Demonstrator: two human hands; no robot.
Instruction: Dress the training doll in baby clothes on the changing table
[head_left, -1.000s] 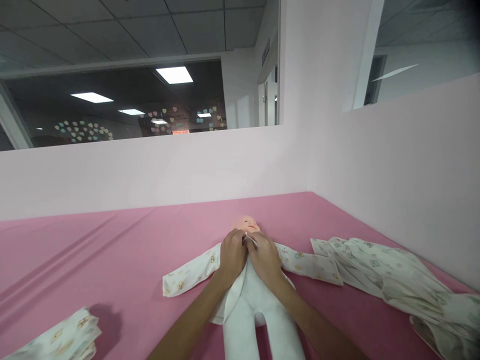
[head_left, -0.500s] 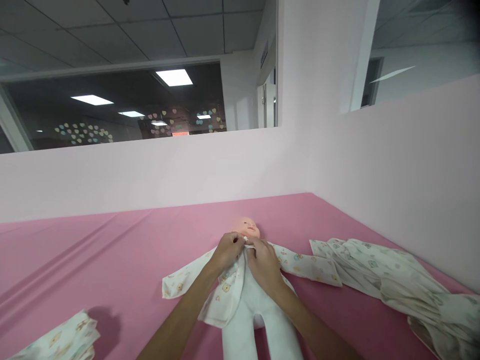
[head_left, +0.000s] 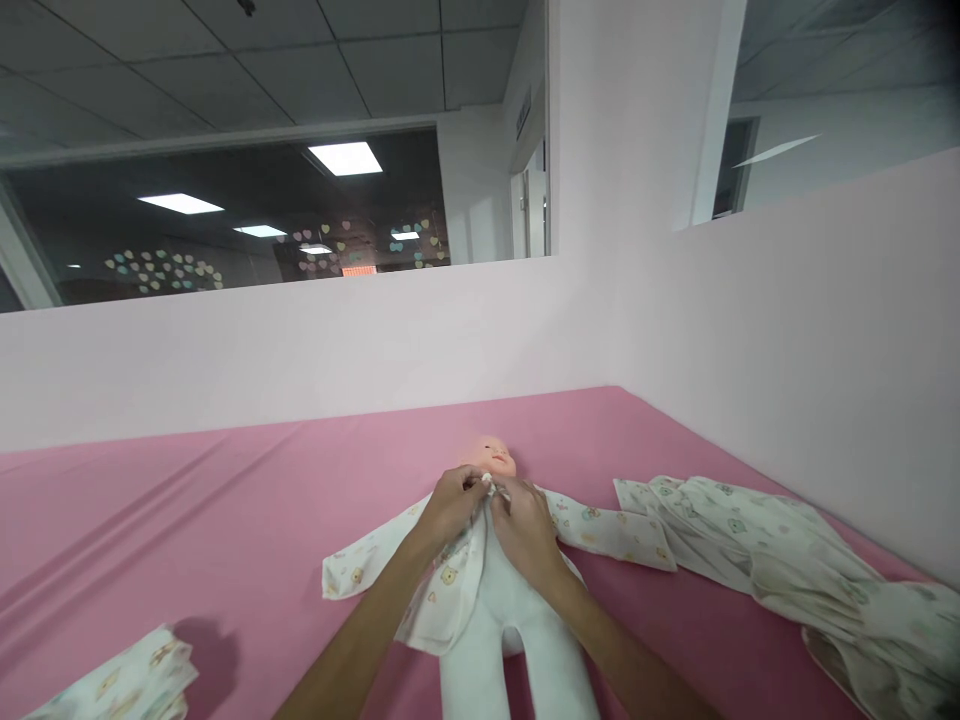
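A baby doll (head_left: 480, 630) with a soft white body lies on its back, its head (head_left: 495, 455) pointing away from me. It wears a white baby shirt (head_left: 454, 585) printed with small bears, open down the front, with both sleeves spread sideways. At the neckline, my left hand (head_left: 455, 500) pinches one edge of the shirt's collar. My right hand (head_left: 523, 515) is closed on the other edge, its fingertips almost meeting the left ones just below the doll's chin. Whether a snap or a tie sits between the fingertips, I cannot make out.
The doll lies on a pink sheet (head_left: 247, 520). Crumpled printed baby clothing (head_left: 765, 540) lies to the right, touching the shirt's sleeve. Folded printed cloth (head_left: 127, 680) sits at the lower left. White walls (head_left: 315, 350) with windows border the far and right sides.
Both hands stay at the collar, with only slight finger movement; a small white bit of the neckline shows a little more between the fingertips. The whole view has shifted slightly.
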